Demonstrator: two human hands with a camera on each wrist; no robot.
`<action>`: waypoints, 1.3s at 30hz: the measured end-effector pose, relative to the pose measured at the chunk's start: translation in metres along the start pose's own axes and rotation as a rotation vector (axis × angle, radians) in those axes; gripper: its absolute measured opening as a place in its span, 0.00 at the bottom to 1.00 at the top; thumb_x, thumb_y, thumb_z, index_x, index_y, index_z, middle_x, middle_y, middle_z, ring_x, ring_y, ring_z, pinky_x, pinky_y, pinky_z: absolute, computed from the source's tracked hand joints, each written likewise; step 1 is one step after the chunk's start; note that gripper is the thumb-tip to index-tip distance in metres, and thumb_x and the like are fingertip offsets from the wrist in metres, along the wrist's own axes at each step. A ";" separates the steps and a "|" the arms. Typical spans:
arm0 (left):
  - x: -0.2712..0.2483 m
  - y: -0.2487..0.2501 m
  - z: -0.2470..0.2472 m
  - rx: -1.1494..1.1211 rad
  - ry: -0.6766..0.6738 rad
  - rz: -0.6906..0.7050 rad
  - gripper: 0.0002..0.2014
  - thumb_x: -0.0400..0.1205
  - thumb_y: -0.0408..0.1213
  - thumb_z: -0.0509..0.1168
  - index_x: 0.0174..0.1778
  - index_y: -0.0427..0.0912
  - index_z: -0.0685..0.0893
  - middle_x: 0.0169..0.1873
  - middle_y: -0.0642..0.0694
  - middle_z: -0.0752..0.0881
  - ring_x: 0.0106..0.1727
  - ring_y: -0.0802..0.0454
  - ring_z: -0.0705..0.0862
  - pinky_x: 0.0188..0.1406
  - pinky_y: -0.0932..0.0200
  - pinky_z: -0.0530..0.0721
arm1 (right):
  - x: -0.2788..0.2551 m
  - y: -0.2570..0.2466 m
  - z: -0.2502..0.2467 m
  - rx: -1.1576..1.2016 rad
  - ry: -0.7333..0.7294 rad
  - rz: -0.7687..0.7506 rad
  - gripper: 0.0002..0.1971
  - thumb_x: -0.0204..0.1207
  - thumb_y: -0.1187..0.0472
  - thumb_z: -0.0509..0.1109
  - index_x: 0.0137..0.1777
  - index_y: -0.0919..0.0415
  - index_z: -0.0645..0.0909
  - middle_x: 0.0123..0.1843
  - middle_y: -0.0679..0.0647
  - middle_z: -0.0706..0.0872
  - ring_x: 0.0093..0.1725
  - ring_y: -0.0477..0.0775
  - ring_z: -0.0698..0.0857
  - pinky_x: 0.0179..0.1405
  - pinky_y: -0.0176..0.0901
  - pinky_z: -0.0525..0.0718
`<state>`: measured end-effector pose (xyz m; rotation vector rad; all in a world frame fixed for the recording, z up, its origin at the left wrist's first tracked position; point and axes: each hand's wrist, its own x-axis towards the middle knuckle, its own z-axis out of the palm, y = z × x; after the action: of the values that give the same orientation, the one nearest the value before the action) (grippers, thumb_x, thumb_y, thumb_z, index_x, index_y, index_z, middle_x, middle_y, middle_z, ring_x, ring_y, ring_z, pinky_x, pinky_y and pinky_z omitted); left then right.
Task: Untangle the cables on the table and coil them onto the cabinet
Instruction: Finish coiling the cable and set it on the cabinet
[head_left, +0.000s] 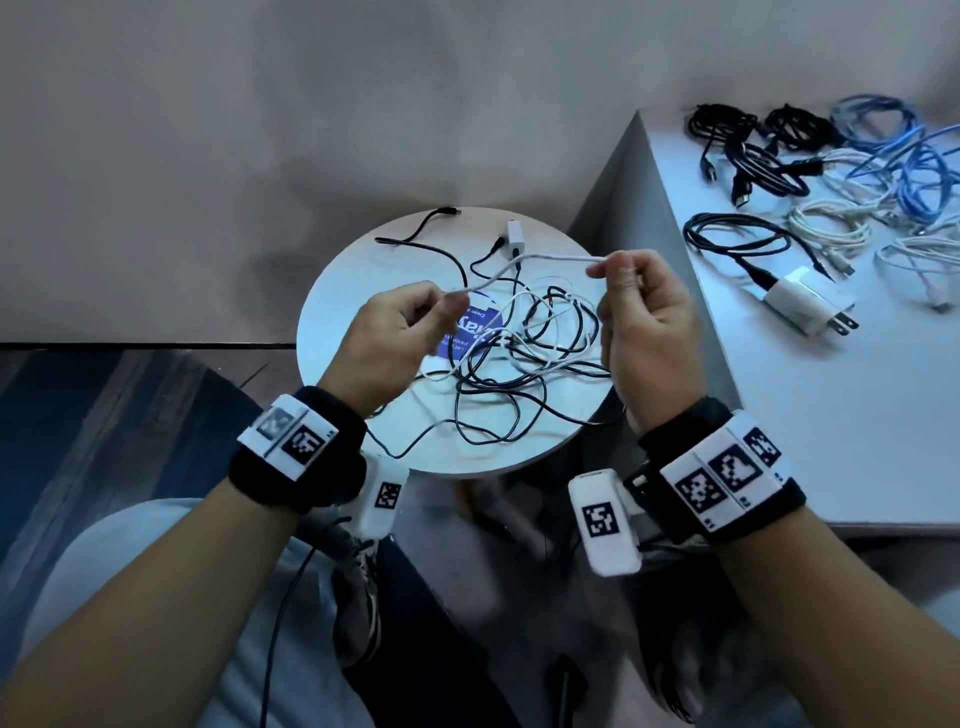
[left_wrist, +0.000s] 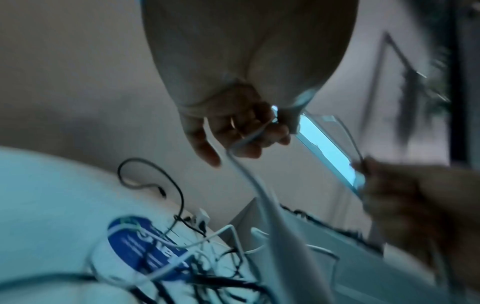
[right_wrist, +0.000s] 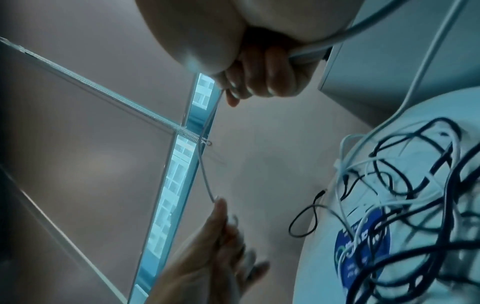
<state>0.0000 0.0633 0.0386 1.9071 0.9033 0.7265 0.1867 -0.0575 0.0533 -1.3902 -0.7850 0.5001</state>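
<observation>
We hold a white cable (head_left: 540, 261) stretched in the air between both hands above the round white bench (head_left: 332, 291). Our left hand (head_left: 395, 340) pinches one stretch of it between thumb and curled fingers; our right hand (head_left: 641, 317) grips it farther along, fingers curled round it, with the short free end poking out past the thumb. From the left hand the cable drops back down into the tangle of black and white cables (head_left: 524, 353) lying on the bench, which spreads across a blue round sticker (head_left: 470, 325). A loose black cable (head_left: 431, 236) curves along the far side of the bench, near a small white adapter (head_left: 516, 232).

To our right stands the grey cabinet (head_left: 779, 415), its top well apart from the tangle. On it lie coiled black cables (head_left: 748, 145), coiled blue cables (head_left: 904, 156), coiled white cables (head_left: 831, 226) and a white charger plug (head_left: 802, 301) with a black cable attached. The left wrist view shows the white cable running through the curled fingers (left_wrist: 241, 131) of the left hand; the right wrist view shows the right hand's fingers (right_wrist: 262, 82) closed on it.
</observation>
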 end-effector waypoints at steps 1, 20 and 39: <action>0.001 0.002 -0.002 -0.162 -0.030 -0.071 0.19 0.85 0.53 0.64 0.35 0.42 0.80 0.21 0.53 0.74 0.26 0.52 0.72 0.32 0.61 0.78 | 0.004 0.002 -0.003 -0.080 0.019 -0.004 0.09 0.88 0.55 0.62 0.49 0.52 0.83 0.29 0.55 0.74 0.26 0.54 0.68 0.23 0.51 0.67; -0.010 0.021 0.007 -1.206 -0.372 -0.335 0.22 0.90 0.48 0.49 0.67 0.37 0.80 0.21 0.53 0.69 0.14 0.59 0.58 0.13 0.66 0.62 | -0.016 0.011 0.015 -0.364 -0.298 -0.106 0.09 0.87 0.54 0.66 0.57 0.53 0.88 0.34 0.44 0.85 0.34 0.41 0.78 0.37 0.33 0.75; -0.019 0.018 0.009 -0.108 -0.417 -0.022 0.17 0.90 0.45 0.59 0.52 0.35 0.87 0.26 0.41 0.84 0.17 0.49 0.72 0.17 0.63 0.71 | -0.030 -0.015 0.011 -0.708 -0.743 -0.178 0.09 0.78 0.54 0.72 0.38 0.55 0.82 0.24 0.43 0.76 0.28 0.44 0.76 0.30 0.40 0.71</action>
<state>0.0015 0.0376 0.0485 1.8543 0.6090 0.3351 0.1569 -0.0740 0.0622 -1.7625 -1.8010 0.6387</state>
